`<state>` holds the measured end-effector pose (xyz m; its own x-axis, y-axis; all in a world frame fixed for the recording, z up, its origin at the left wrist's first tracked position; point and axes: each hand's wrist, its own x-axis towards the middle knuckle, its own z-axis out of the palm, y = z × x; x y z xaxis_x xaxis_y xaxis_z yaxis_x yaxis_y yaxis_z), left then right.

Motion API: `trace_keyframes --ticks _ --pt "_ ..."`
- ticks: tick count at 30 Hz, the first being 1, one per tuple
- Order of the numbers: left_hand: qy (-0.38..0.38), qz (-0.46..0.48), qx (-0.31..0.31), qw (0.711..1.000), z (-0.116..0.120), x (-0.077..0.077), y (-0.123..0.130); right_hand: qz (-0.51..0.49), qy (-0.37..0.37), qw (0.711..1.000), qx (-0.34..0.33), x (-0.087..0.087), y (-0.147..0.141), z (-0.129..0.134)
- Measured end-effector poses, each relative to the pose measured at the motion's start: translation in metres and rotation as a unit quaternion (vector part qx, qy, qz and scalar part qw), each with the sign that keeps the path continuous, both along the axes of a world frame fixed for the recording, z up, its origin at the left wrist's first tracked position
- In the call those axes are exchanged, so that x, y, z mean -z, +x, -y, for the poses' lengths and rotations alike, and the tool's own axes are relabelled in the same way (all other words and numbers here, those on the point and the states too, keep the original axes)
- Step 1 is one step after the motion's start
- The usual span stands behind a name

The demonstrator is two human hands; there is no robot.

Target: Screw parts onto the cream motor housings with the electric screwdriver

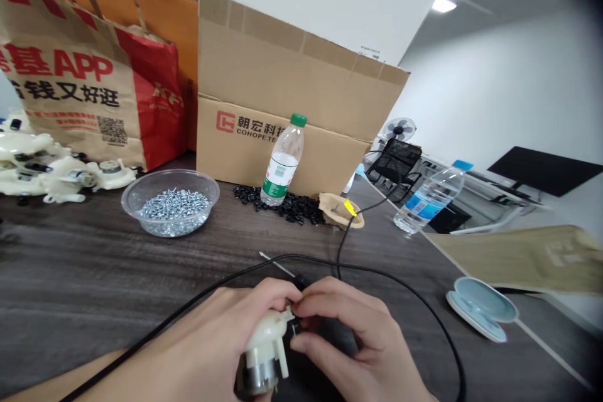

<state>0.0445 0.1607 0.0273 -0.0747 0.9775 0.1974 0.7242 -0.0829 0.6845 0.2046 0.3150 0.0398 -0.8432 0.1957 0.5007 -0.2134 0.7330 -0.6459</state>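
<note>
Fingers of two hands at one cream motor unit

A cream-white plastic housing, rounded and smooth on top, sits in the grip of the left hand, slightly tilted, with a silvery cylindrical motor projecting from its lower end and a slim white prong standing beside that motor on the side facing the right hand. From its upper end a narrow lug reaches toward the right hand's fingertips, where a small black piece, partly hidden between thumb and fingers, is held against or just beside the lug.
</note>
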Motion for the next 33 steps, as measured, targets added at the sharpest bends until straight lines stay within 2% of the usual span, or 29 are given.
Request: trace_keyframes --ticks 3,6,9,12,15,21,25,29,33 --pt "0.010 -0.004 -0.013 1.000 0.000 0.005 0.000 0.001 -0.012 1.000 0.006 0.002 0.000 0.000" --pt "0.025 0.004 -0.012 1.000 0.000 0.010 0.001 0.008 -0.058 0.998 0.019 0.004 0.000 -0.002" --pt "0.010 0.020 -0.032 0.999 0.002 0.009 0.005 0.023 -0.085 0.996 0.014 0.004 -0.001 -0.004" --pt "-0.029 0.030 -0.067 0.997 0.007 0.004 0.010 0.051 -0.057 0.997 -0.015 0.002 -0.001 -0.005" --pt "-0.050 0.033 -0.070 0.996 0.009 0.001 0.012 0.061 -0.019 0.997 -0.046 0.001 0.000 -0.007" --pt "-0.050 0.057 -0.050 0.996 0.003 -0.001 0.006 0.011 -0.021 0.999 -0.039 0.003 0.001 -0.009" --pt "-0.091 0.090 -0.025 0.992 0.003 -0.005 0.001 -0.003 0.011 0.999 -0.052 -0.001 0.001 -0.010" --pt "-0.095 0.116 -0.047 0.988 0.006 -0.008 0.001 -0.014 0.045 0.998 -0.049 -0.005 0.001 -0.009" --pt "-0.106 0.137 -0.033 0.984 0.006 -0.012 0.001 -0.020 0.070 0.996 -0.045 -0.007 0.002 -0.007"
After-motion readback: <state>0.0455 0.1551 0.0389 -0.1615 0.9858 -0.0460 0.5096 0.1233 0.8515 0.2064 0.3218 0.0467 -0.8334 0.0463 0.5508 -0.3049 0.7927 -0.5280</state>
